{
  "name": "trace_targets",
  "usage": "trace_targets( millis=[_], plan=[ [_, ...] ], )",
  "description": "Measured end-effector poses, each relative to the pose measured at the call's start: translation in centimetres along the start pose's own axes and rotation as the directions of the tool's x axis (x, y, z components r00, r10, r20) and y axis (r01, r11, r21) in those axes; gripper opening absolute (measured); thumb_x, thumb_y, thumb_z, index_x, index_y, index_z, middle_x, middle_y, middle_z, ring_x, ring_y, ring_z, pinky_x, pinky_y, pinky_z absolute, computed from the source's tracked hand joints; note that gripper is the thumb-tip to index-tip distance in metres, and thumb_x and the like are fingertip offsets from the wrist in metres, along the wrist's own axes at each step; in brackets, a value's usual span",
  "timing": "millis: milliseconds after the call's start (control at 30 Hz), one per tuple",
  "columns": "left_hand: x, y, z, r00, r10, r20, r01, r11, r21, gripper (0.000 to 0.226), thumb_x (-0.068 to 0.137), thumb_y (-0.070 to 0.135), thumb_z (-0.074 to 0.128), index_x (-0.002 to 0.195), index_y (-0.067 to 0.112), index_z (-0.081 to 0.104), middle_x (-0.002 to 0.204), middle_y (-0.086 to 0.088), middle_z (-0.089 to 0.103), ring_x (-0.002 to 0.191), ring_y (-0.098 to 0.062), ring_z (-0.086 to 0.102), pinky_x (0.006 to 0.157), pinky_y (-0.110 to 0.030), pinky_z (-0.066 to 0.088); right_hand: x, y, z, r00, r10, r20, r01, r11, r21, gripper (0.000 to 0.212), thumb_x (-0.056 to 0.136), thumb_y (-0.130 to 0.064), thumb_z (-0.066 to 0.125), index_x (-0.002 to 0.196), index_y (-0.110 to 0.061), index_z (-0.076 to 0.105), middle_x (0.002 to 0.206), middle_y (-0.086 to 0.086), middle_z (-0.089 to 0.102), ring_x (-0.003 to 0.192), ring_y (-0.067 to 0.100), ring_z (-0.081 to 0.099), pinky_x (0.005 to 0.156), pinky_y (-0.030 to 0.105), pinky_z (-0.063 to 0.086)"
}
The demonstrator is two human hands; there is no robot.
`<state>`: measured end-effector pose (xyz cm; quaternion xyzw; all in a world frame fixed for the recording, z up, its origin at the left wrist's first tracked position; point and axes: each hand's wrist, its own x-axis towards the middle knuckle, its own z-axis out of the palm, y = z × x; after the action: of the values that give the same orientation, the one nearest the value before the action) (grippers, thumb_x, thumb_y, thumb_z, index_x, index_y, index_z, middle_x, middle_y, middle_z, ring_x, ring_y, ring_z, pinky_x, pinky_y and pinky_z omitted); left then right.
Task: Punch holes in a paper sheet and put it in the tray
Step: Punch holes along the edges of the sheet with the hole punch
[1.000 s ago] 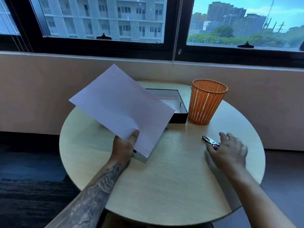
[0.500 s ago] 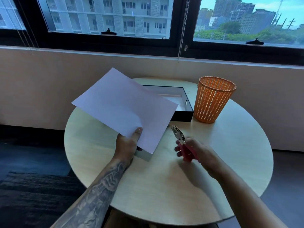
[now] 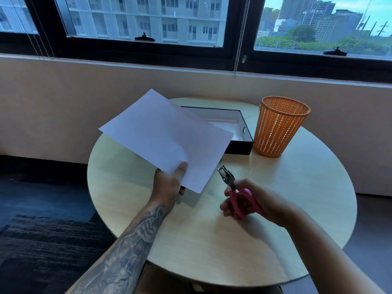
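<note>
Holding the sheet point(image 3: 165, 141) aloft over the table's point(image 3: 297, 209) middle, my left hand point(image 3: 169, 183) pinches its near edge; right hand point(image 3: 250, 200) grips the punch point(image 3: 228, 178), whose mouth stands just beside the sheet's corner. Limp paper may buckle in the mouth, misplacing holes. Tray point(image 3: 244, 143) waits at the far edge.

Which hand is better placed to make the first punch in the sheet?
The right hand. It already grips the pink-handled hole punch, metal head aimed at the paper sheet's near edge. The left hand is busy pinching that sheet above the table.
</note>
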<state>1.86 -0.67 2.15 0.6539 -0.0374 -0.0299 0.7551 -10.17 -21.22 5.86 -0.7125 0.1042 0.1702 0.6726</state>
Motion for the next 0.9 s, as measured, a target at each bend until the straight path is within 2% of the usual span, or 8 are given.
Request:
trace_targets(
  millis=[100,200,300,400,633,900],
  plan=[
    [0.0,0.1,0.1,1.000,0.010,0.000,-0.010,1.000,-0.001,0.014,0.092,0.017,0.072,0.081,0.014,0.064,0.052,0.009,0.056,0.041,-0.011,0.046,0.036,-0.024,0.037,-0.1,-0.7,0.3,0.999,0.042,-0.030,-0.047,0.982,-0.180,0.051,0.096,-0.046,0.047,0.108,0.001,0.061,0.089,0.020,0.071,0.081,0.038,0.069,0.078,0.050,0.055],
    [-0.1,0.1,0.1,1.000,0.012,-0.017,-0.012,1.000,0.010,0.014,0.091,0.017,0.073,0.081,0.012,0.064,0.055,0.003,0.057,0.039,-0.012,0.045,0.036,-0.023,0.037,-0.1,-1.5,1.1,0.996,0.070,-0.061,-0.086,0.940,-0.331,0.054,0.102,-0.046,0.048,0.101,0.005,0.065,0.080,0.017,0.069,0.070,0.033,0.065,0.068,0.044,0.056],
    [-0.2,0.1,0.2,1.000,0.016,-0.023,-0.015,1.000,0.021,0.016,0.090,0.018,0.073,0.079,0.012,0.064,0.055,0.003,0.057,0.039,-0.012,0.045,0.035,-0.023,0.038,0.0,-1.7,1.7,0.994,0.091,-0.066,-0.109,0.926,-0.361,0.051,0.102,-0.047,0.048,0.094,0.000,0.065,0.076,0.017,0.068,0.065,0.031,0.064,0.058,0.035,0.053],
    [-0.4,0.4,0.2,1.000,0.012,-0.024,-0.011,1.000,0.025,0.016,0.091,0.017,0.073,0.078,0.016,0.063,0.052,0.010,0.058,0.039,-0.010,0.046,0.035,-0.023,0.039,0.3,-1.6,2.0,0.993,0.101,-0.066,-0.118,0.923,-0.367,0.050,0.102,-0.047,0.048,0.091,-0.001,0.064,0.073,0.017,0.067,0.058,0.029,0.063,0.053,0.032,0.051],
    [-0.4,0.4,0.2,1.000,0.025,-0.019,-0.024,0.999,0.045,0.017,0.091,0.017,0.072,0.078,0.017,0.063,0.049,0.012,0.058,0.038,-0.009,0.046,0.035,-0.023,0.040,0.6,-1.3,2.1,0.992,0.107,-0.067,-0.125,0.922,-0.368,0.051,0.101,-0.049,0.049,0.090,-0.001,0.064,0.073,0.018,0.067,0.059,0.029,0.061,0.055,0.033,0.050],
    [0.1,-0.2,0.2,0.998,0.043,-0.035,-0.041,0.997,0.061,0.021,0.090,0.018,0.074,0.072,0.016,0.063,0.049,0.007,0.055,0.036,-0.015,0.043,0.035,-0.025,0.037,1.0,-1.0,2.1,0.992,0.116,-0.042,-0.123,0.893,-0.434,0.066,0.093,-0.066,0.051,0.090,-0.002,0.067,0.075,0.016,0.071,0.067,0.033,0.066,0.064,0.040,0.054]
  ],
)
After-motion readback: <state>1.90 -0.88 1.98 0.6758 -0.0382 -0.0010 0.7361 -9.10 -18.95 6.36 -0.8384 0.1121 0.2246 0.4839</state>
